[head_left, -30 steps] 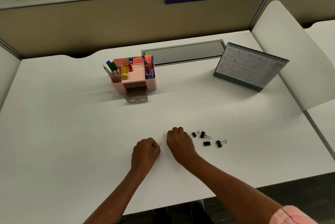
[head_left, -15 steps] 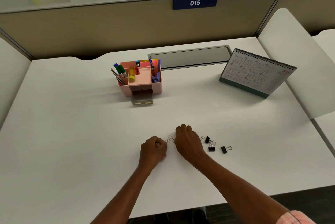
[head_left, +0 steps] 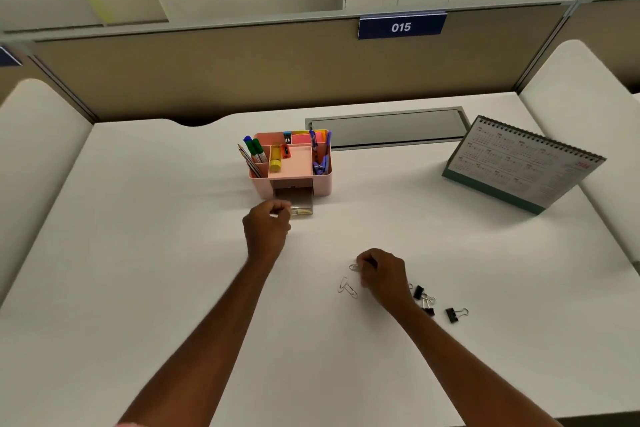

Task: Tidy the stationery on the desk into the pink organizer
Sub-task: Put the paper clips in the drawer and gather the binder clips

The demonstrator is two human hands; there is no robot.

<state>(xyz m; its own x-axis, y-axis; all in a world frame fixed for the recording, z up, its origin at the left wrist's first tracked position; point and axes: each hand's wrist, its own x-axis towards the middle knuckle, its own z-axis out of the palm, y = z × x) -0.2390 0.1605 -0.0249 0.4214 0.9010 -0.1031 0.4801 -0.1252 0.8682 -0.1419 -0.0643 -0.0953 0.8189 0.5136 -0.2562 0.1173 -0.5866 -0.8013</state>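
Paperclips (head_left: 347, 287) lie beside curled right hand (head_left: 382, 272); left hand (head_left: 266, 224) pinched at drawer (head_left: 300, 207).

The pink organizer (head_left: 290, 163) stood upright on the desk, its clear front drawer (head_left: 300, 205) pulled open. Pens, pencils and a yellow glue stick (head_left: 275, 160) filled its compartments (sticky notes at the back). Loose silver paper clips (head_left: 347, 287) and black binder clips (head_left: 437, 303) lay well apart from it, nearer the desk's front edge.
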